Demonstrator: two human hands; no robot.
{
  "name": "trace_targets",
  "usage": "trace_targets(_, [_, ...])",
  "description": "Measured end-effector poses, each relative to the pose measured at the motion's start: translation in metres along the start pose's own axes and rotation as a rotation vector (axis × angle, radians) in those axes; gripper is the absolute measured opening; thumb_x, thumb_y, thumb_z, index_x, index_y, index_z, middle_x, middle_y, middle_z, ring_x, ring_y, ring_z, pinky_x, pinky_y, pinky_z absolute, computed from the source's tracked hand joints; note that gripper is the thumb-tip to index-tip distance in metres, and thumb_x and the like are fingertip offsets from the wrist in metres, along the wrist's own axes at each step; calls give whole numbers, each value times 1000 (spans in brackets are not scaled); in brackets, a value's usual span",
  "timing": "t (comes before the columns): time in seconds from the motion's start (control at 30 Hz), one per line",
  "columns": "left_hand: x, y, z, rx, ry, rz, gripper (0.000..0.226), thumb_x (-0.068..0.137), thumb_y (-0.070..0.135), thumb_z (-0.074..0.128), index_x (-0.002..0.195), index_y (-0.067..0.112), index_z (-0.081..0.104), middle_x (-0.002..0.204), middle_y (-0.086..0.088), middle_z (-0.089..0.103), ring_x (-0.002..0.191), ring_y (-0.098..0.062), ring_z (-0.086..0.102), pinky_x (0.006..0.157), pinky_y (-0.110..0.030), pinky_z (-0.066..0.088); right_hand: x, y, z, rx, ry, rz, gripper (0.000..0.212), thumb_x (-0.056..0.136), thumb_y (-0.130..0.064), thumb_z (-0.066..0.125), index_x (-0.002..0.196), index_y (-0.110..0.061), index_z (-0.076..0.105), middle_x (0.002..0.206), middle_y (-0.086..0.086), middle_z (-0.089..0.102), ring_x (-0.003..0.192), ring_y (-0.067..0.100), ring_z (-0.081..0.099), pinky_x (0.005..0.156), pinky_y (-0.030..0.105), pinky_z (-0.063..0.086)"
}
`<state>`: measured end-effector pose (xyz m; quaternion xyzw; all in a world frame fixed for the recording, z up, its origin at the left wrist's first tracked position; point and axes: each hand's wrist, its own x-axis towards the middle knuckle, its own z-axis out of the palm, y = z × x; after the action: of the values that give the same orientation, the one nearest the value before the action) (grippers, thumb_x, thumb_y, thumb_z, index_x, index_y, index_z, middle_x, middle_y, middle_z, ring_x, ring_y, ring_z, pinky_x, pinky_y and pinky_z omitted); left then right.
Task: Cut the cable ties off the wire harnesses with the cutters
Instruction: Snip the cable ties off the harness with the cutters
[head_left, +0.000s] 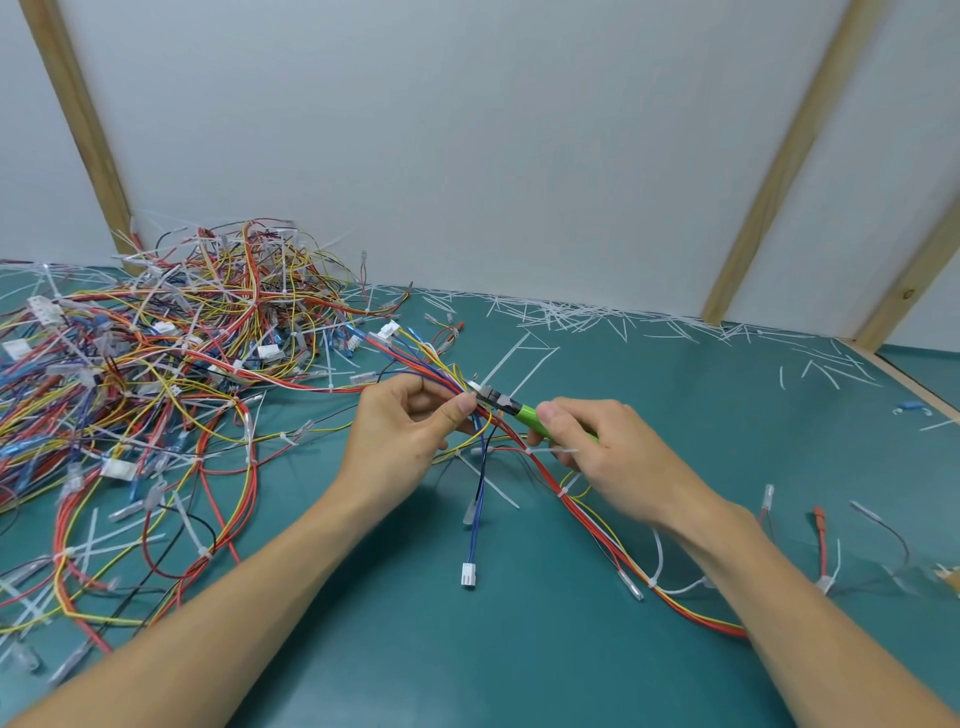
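Two hands are working one wire harness (524, 457) over the teal bench (519, 649), and the head view is the only angle, so everything comes from there. The left hand (410, 436) pinches the bundle of red, yellow and blue wires between thumb and fingers, right beside a white cable tie (474, 386). The right hand (597, 447) is curled round the green handles of the cutters (511, 408), whose dark nose sits at that tie. I can't tell whether the blades are around the tie or only touching it.

Handling-wise, my guess is the harness is light and floppy: the loose branches droop to the bench, and one ends in a small white connector (469, 576). So pinching just beside the tie, like the left hand does, looks like the way to keep the wires steady. The tie is thin, stiff plastic and sits tight on soft insulation, so a nicked wire seems the main risk.

Off to the left is a big pile of tangled harnesses (171, 353). Cut tie offcuts (571, 312) litter the bench along the white wall (467, 130).
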<state>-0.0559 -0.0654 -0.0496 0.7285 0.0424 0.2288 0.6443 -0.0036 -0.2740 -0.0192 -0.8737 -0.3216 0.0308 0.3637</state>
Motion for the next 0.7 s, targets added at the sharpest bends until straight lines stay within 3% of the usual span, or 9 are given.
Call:
trace_targets(0.4, [1,-1,0,-2,-5,2,16,88,16,75,87,2,67,76,2,77,69,-11,74,56,-18,52,1,2,1,-22,-2,1,48,101,-59,34,81,-31,67,76,20,54,74,29,55,72,46,46])
trace_targets(0.57, [2,-2,0,-4,-9,1,14,88,15,75,86,3,67,75,0,77,68,-11,73,56,-18,51,1,5,1,-26,-3,-9,47,104,-56,35,81,-31,67,74,19,53,61,13,43,64,36,37])
trace_targets(0.7, [2,-3,-1,-1,-14,5,14,88,16,75,85,4,67,76,1,77,68,-11,74,56,-18,51,2,5,1,-16,-7,-8,49,100,-60,33,80,-31,66,74,20,51,61,13,42,64,36,36])
